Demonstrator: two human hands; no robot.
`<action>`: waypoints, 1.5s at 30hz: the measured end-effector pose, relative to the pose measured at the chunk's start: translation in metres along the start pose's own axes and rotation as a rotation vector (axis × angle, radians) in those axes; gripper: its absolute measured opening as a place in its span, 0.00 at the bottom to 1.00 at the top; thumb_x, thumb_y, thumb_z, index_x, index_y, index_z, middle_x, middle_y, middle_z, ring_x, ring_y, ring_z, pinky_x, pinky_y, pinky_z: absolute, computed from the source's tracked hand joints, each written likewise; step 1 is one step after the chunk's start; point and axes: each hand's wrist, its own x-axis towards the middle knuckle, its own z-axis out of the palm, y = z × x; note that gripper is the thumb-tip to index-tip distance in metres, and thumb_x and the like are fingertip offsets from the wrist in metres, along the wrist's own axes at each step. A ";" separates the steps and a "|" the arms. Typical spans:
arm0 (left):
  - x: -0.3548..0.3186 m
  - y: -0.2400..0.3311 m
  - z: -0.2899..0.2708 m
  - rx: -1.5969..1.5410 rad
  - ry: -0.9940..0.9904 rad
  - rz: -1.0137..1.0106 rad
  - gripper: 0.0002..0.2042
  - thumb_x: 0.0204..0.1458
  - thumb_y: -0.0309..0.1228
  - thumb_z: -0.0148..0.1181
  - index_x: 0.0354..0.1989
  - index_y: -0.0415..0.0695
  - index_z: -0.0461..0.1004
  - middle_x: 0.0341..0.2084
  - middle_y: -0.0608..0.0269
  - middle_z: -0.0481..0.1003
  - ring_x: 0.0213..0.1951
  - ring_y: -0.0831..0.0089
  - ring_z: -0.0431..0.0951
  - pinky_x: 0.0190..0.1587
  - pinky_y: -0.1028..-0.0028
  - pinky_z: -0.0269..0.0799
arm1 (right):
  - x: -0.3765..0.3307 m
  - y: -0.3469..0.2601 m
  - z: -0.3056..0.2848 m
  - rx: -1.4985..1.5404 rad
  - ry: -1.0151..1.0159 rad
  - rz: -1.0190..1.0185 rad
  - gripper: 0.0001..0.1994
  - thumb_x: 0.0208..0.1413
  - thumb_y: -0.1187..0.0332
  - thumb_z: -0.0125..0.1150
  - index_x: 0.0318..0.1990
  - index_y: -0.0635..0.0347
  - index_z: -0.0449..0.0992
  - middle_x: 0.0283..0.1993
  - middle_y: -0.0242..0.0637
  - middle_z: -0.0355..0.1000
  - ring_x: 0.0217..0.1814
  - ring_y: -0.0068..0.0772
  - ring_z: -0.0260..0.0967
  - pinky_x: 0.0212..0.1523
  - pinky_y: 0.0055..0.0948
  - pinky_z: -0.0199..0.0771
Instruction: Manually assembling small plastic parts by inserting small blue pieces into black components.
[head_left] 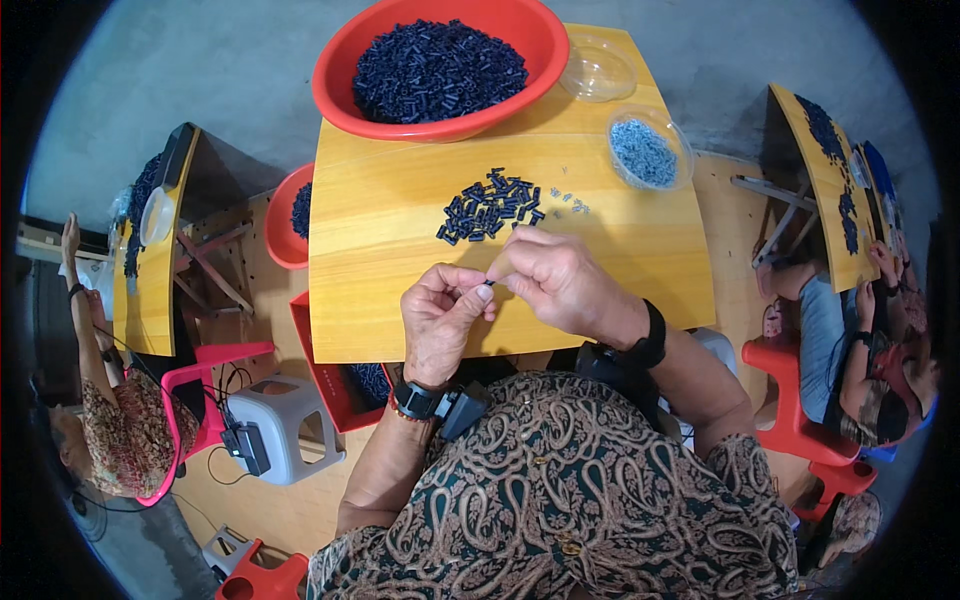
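Both hands meet over the near part of the yellow table (385,240). My left hand (442,312) pinches a small black plastic piece (489,283) between thumb and fingers. My right hand (553,278) is closed in a pinch right at that piece; whatever its fingertips hold is hidden. Just beyond the hands lies a loose pile of short black tubular pieces (487,208). Several tiny silvery metal parts (572,202) are scattered to the right of the pile.
A red basin (340,100) heaped with black pieces stands at the far edge. Beside it are an empty clear bowl (600,72) and a clear tub of metal parts (645,152). Red bins (288,240) stand left, below the table. People work at side tables (845,180).
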 end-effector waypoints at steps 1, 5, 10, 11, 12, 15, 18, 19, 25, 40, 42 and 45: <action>0.000 0.001 0.000 -0.001 -0.001 0.000 0.04 0.54 0.18 0.62 0.36 0.34 0.73 0.30 0.59 0.77 0.27 0.73 0.77 0.33 0.75 0.76 | 0.001 -0.003 -0.002 -0.036 -0.032 -0.006 0.05 0.50 0.81 0.62 0.34 0.64 0.78 0.30 0.40 0.70 0.31 0.37 0.71 0.33 0.31 0.71; 0.001 0.002 -0.001 0.048 -0.040 -0.008 0.04 0.54 0.17 0.62 0.35 0.34 0.73 0.28 0.59 0.77 0.26 0.74 0.77 0.32 0.75 0.76 | 0.001 -0.012 -0.009 -0.038 -0.105 -0.004 0.07 0.48 0.80 0.62 0.36 0.63 0.78 0.28 0.41 0.68 0.31 0.41 0.70 0.32 0.34 0.70; -0.002 -0.006 -0.005 -0.015 -0.065 -0.078 0.03 0.55 0.18 0.61 0.36 0.35 0.74 0.29 0.57 0.78 0.26 0.74 0.77 0.32 0.75 0.77 | -0.006 -0.008 -0.002 0.263 -0.101 0.203 0.05 0.53 0.80 0.61 0.37 0.66 0.78 0.30 0.38 0.73 0.33 0.31 0.74 0.34 0.29 0.74; -0.003 -0.009 -0.004 -0.106 -0.052 -0.101 0.03 0.55 0.18 0.60 0.36 0.36 0.74 0.29 0.56 0.79 0.26 0.74 0.78 0.32 0.75 0.78 | -0.008 -0.011 0.000 0.519 -0.063 0.378 0.03 0.55 0.79 0.60 0.36 0.67 0.78 0.30 0.37 0.74 0.33 0.28 0.75 0.35 0.28 0.76; -0.004 -0.010 -0.004 -0.197 -0.039 -0.124 0.03 0.56 0.18 0.60 0.37 0.36 0.74 0.30 0.55 0.79 0.27 0.74 0.78 0.32 0.75 0.78 | -0.010 -0.008 0.002 0.518 -0.064 0.378 0.03 0.55 0.79 0.60 0.36 0.67 0.78 0.30 0.37 0.74 0.33 0.28 0.75 0.35 0.28 0.76; -0.003 -0.013 -0.002 -0.219 -0.023 -0.143 0.02 0.57 0.18 0.58 0.37 0.37 0.74 0.30 0.55 0.79 0.27 0.73 0.79 0.32 0.75 0.78 | -0.018 0.001 0.012 0.645 0.055 0.499 0.03 0.56 0.79 0.60 0.36 0.69 0.78 0.33 0.35 0.76 0.35 0.21 0.75 0.37 0.24 0.77; -0.002 -0.020 -0.005 -0.269 -0.014 -0.144 0.02 0.57 0.19 0.58 0.37 0.37 0.74 0.30 0.55 0.79 0.27 0.72 0.79 0.32 0.74 0.79 | -0.021 0.005 0.017 0.493 0.063 0.419 0.03 0.55 0.78 0.63 0.35 0.69 0.78 0.32 0.36 0.75 0.35 0.23 0.75 0.36 0.24 0.76; -0.002 -0.021 -0.006 -0.270 -0.013 -0.144 0.02 0.57 0.19 0.58 0.37 0.37 0.74 0.30 0.55 0.79 0.27 0.72 0.79 0.32 0.74 0.79 | -0.021 0.008 0.019 0.400 0.081 0.344 0.03 0.54 0.78 0.64 0.35 0.68 0.79 0.32 0.36 0.75 0.35 0.23 0.74 0.36 0.24 0.75; -0.002 -0.022 -0.002 -0.300 -0.008 -0.119 0.02 0.58 0.19 0.57 0.37 0.36 0.74 0.30 0.54 0.79 0.27 0.72 0.80 0.32 0.73 0.80 | -0.024 0.008 0.024 0.320 0.135 0.272 0.03 0.52 0.78 0.66 0.35 0.66 0.80 0.31 0.36 0.74 0.34 0.25 0.73 0.35 0.24 0.72; 0.001 -0.020 -0.015 -0.007 0.162 0.023 0.07 0.58 0.21 0.59 0.44 0.36 0.73 0.30 0.64 0.75 0.27 0.78 0.74 0.32 0.76 0.75 | 0.023 0.052 0.012 -0.158 0.102 0.104 0.04 0.51 0.77 0.60 0.34 0.64 0.79 0.33 0.47 0.72 0.35 0.50 0.71 0.37 0.41 0.72; 0.000 -0.021 -0.014 0.000 0.175 0.028 0.07 0.58 0.22 0.59 0.44 0.36 0.73 0.29 0.66 0.74 0.27 0.79 0.73 0.32 0.76 0.75 | 0.027 0.053 0.013 -0.225 0.039 0.085 0.04 0.50 0.77 0.60 0.33 0.64 0.78 0.33 0.46 0.71 0.35 0.50 0.71 0.37 0.42 0.72; -0.003 -0.023 -0.014 -0.035 0.197 0.058 0.08 0.59 0.24 0.60 0.44 0.36 0.72 0.28 0.67 0.73 0.27 0.79 0.73 0.32 0.76 0.75 | 0.029 0.055 0.014 -0.326 -0.048 0.074 0.04 0.49 0.77 0.61 0.33 0.62 0.78 0.31 0.43 0.69 0.34 0.47 0.71 0.36 0.41 0.71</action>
